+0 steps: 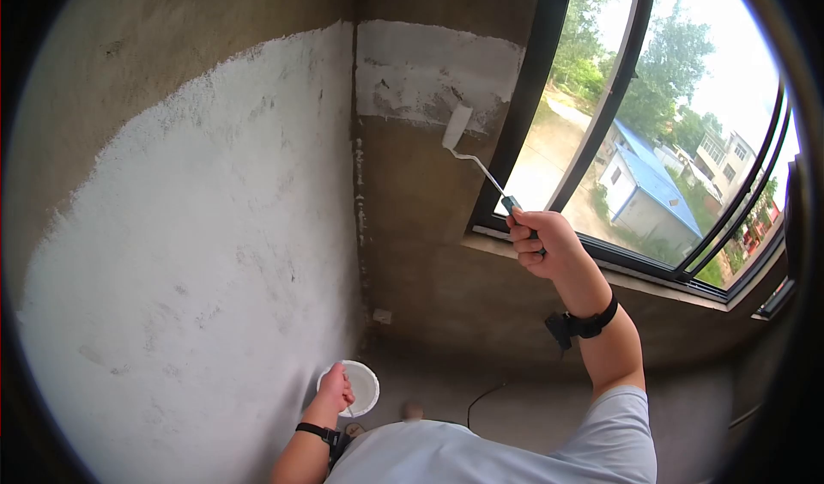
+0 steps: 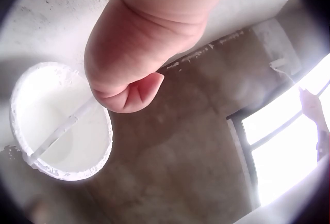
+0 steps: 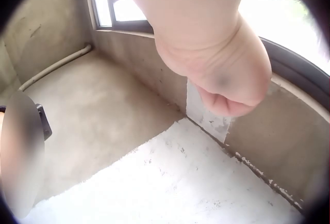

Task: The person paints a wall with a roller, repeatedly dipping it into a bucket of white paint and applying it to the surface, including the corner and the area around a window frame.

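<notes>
The broad white-coated wall (image 1: pixel 197 252) is looking matt and kinda patchy, while the round white bucket (image 1: pixel 365 387)'s rim is showing rough, crusty paint.

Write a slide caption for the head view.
Right hand holding a white paint roller beside a black-framed window, left hand holding a round white bucket by its handle.

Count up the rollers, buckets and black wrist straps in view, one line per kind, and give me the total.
Roller: 1
Bucket: 1
Black wrist straps: 2
Total: 4
</notes>
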A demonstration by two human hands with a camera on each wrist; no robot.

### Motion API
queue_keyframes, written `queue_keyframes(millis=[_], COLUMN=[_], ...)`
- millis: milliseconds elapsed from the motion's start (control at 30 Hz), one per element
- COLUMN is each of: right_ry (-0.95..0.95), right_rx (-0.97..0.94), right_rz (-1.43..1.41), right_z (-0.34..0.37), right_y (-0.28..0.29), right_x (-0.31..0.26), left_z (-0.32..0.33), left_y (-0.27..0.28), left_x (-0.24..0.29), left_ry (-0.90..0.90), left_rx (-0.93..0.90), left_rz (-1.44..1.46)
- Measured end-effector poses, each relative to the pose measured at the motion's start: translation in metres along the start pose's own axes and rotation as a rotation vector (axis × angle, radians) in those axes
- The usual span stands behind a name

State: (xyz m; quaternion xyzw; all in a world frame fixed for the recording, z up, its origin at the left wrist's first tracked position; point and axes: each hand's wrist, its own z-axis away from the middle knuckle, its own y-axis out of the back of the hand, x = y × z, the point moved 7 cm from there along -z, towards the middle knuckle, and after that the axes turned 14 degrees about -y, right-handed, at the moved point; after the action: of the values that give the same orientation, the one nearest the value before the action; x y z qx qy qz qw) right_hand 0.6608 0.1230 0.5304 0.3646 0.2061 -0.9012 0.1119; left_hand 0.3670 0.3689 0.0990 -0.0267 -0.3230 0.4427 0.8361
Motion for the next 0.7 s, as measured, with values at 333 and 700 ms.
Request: queue_keyframes(millis=[333,700], right_ry=[0.031,0.011], right_rx=[0.001,0.01], right_rz=[-0.04,0.014], right_z=[0.023,0.002], right_y=[0.05,0.006], right_x=[0.015,0.008], left_z=[-0.004,-0.002], left_y=[-0.008,0.005], left_x=[-0.003,-0.007], left_ry=[0.02,0.007], left_rx=[0.03,0.04], left_rz=[-0.048,0.004])
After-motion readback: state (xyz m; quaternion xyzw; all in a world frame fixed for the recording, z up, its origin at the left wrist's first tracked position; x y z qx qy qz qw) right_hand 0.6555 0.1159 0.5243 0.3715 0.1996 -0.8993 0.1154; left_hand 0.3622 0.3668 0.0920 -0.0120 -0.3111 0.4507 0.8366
